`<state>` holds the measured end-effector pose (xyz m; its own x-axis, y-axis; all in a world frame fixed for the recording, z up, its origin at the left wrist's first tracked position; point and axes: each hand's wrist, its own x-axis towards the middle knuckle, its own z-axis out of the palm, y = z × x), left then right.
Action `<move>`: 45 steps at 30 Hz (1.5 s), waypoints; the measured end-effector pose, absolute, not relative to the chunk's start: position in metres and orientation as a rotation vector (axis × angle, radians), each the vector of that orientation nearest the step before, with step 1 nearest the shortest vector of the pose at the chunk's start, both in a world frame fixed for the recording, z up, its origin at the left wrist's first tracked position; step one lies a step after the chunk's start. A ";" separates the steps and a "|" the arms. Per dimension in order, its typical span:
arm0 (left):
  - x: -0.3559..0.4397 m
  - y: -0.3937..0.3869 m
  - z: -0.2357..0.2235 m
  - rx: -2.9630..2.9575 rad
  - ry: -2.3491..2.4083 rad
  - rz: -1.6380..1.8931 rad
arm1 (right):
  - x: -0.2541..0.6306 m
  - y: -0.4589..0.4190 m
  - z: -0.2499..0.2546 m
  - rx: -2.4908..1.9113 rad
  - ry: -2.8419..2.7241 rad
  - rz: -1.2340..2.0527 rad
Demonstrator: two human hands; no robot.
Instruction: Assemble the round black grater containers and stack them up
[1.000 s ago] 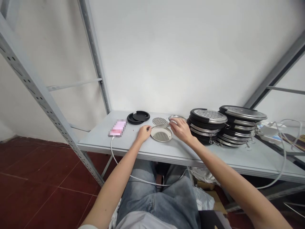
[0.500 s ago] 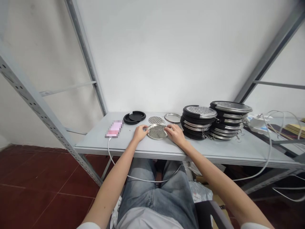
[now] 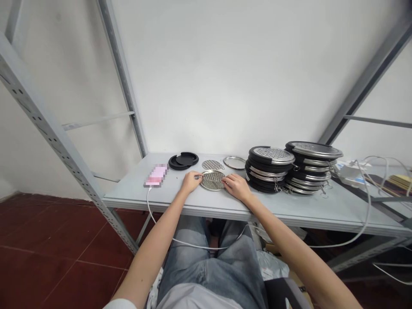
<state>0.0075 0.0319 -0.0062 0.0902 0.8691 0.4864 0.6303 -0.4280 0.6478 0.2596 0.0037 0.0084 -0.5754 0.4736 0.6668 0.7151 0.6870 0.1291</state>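
A round perforated metal disc [image 3: 213, 180] lies on the grey shelf table [image 3: 180, 197] in front of me. My left hand [image 3: 191, 181] pinches its left rim, fingers curled. On its right rim, my right hand [image 3: 236, 186] grips with bent fingers. Just behind the disc lie a smaller perforated plate [image 3: 212, 165] and a plain metal ring [image 3: 234, 162]. A black round lid [image 3: 183, 160] sits further left.
Two stacks of black-and-metal round units [image 3: 269, 169] [image 3: 312, 166] stand at the right. A pink phone [image 3: 156, 175] with a white cable [image 3: 151, 210] lies at the left. More cables and a white box [image 3: 350, 171] are at the far right. Slanted metal rack posts [image 3: 61, 141] frame the shelf.
A metal piece held over the dish a second ago now sits in it as one perforated disc. Both hands have closed on its rim. The camera view shifted slightly.
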 end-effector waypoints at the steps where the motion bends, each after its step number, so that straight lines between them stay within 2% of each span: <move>1: 0.007 0.032 -0.006 2.099 1.494 1.258 | 0.260 0.004 0.008 -0.906 -2.288 -0.517; 9: 0.007 0.034 -0.007 2.088 1.465 1.302 | 0.260 0.004 0.007 -0.898 -2.325 -0.441; 23: 0.007 0.032 -0.004 2.071 1.361 1.409 | 0.263 0.002 0.006 -1.087 -2.095 -0.057; 31: 0.011 0.027 0.001 2.044 1.310 1.469 | 0.264 0.009 0.002 -1.264 -2.008 -0.040; 45: 0.014 0.017 0.003 2.304 1.312 1.283 | 0.272 0.029 -0.009 -1.413 -1.852 0.169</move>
<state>0.0137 0.0165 0.0027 0.2311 0.7751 0.5881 0.6053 -0.5878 0.5368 0.2715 0.0294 -0.0089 -0.0729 0.8640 0.4983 0.7593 0.3720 -0.5339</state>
